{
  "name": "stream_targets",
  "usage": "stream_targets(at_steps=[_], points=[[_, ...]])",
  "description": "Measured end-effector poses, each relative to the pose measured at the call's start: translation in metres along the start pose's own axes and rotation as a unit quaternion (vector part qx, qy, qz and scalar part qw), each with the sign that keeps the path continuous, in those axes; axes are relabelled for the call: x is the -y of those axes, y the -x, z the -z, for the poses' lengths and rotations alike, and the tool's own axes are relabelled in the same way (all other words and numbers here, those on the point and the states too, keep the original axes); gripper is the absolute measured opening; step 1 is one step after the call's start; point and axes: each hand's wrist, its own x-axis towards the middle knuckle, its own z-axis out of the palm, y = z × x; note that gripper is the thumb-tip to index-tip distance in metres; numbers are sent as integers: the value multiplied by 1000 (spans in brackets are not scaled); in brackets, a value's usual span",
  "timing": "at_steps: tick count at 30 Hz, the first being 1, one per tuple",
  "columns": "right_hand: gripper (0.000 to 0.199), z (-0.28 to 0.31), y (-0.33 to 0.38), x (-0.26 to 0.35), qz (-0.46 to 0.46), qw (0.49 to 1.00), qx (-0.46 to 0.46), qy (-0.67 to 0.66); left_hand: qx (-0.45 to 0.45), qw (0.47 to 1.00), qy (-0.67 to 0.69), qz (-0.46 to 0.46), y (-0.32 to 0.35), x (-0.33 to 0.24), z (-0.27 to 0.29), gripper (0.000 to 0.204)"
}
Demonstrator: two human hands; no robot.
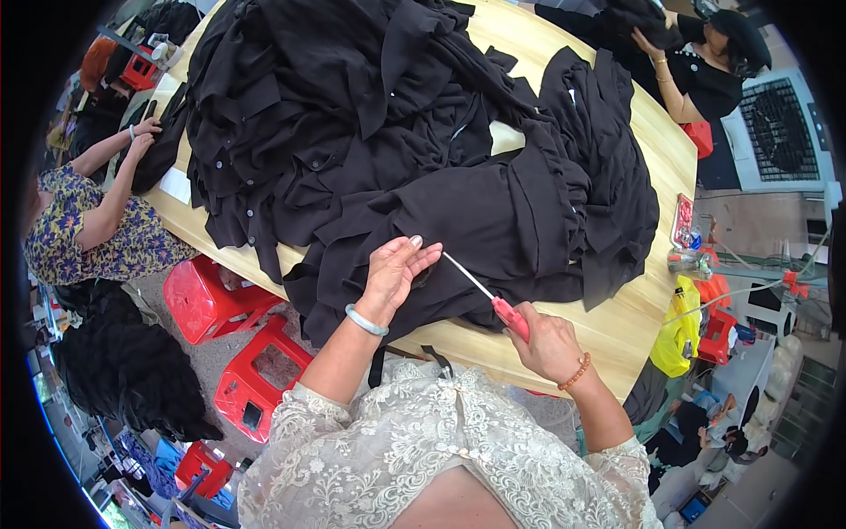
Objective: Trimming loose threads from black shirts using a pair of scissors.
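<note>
A red-handled screwdriver [509,317] with a thin metal shaft is gripped in my right hand [548,344]. Its shaft slants up and left, and the tip ends by the fingers of my left hand [397,273]. Those fingers are bent together on black cloth at the near edge of a black garment [467,220]. How the cloth lies between them is partly hidden by the hand. The garment has a gathered, ruffled band on its right part and lies flat in front of me. A pale bangle is on my left wrist, a beaded bracelet on my right.
A large heap of black buttoned garments [291,115] covers much of the wooden table [674,150]. Red stools [251,379] stand at the left, near a dark pile of cloth [123,370]. A yellow bag [679,331] hangs at the right edge. Co-workers handle dark cloth at far left and far right.
</note>
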Motion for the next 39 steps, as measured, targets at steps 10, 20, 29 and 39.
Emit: stream_targets(at_steps=[10, 20, 29, 39], points=[[22, 8, -10, 13, 14, 999, 32, 20, -6, 999, 25, 22, 4, 2, 2, 10], [24, -4, 13, -16, -5, 998, 39, -39, -3, 999, -52, -6, 8, -4, 0, 13], [26, -14, 35, -29, -67, 995, 48, -61, -9, 777, -621, -106, 48, -7, 12, 33], [24, -14, 29, -21, -43, 996, 48, -57, -3, 780, -566, -268, 53, 6, 19, 13]])
